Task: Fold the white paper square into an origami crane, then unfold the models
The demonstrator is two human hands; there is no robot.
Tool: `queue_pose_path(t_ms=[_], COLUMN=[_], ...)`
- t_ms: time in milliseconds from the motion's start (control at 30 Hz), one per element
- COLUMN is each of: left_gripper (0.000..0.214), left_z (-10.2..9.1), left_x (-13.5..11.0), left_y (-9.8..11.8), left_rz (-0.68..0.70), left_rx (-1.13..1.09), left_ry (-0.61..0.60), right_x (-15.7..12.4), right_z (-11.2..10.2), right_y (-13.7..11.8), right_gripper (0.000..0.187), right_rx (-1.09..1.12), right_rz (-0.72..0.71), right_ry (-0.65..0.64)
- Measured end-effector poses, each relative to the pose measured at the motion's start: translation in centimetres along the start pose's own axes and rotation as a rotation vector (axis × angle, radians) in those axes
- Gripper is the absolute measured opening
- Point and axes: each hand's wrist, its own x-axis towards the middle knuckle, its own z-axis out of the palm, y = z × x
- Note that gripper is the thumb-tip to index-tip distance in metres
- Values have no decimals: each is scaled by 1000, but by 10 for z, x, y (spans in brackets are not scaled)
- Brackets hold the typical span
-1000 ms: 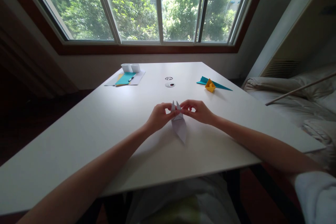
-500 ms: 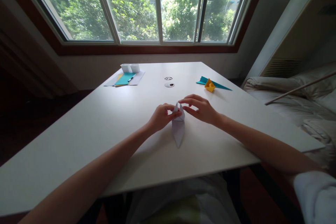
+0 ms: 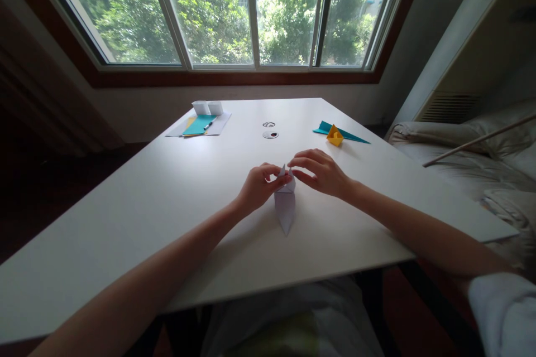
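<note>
A piece of folded white paper [image 3: 285, 211] stands near the middle of the table, with two narrow points at its top and a long pointed flap toward me. My left hand [image 3: 260, 185] pinches its upper left part between thumb and fingers. From the other side, my right hand [image 3: 320, 172] has its thumb and forefinger at the right-hand point, closed about it. The fingers partly cover the top of the paper.
On the white table [image 3: 138, 212], a yellow paper boat [image 3: 334, 135] and a teal paper plane [image 3: 354, 136] lie at back right. Teal sheets [image 3: 199, 124], a pen [image 3: 210, 123] and small white folded boxes [image 3: 207, 107] are at back left. Round table fittings [image 3: 270, 135] sit between.
The two top points of the white paper lean slightly right and look shorter. My right fingers have shifted a little right and down with the right-hand point; my left hand keeps its hold.
</note>
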Motion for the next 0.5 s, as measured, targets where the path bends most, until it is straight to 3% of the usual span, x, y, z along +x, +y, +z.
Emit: queue_pose_path(t_ms=[333,500], left_gripper=[18,17], left_z=[2,3], left_x=[0,-1], left_y=[-1,-2], left_rz=[-18,-5], left_rx=[-12,4], left_ry=[23,60], right_x=[-4,-3], right_z=[1,2], right_y=[3,2], right_gripper=[9,11], right_rx=[-80,-38], right_rz=[-32,21], right_ry=[17,-2])
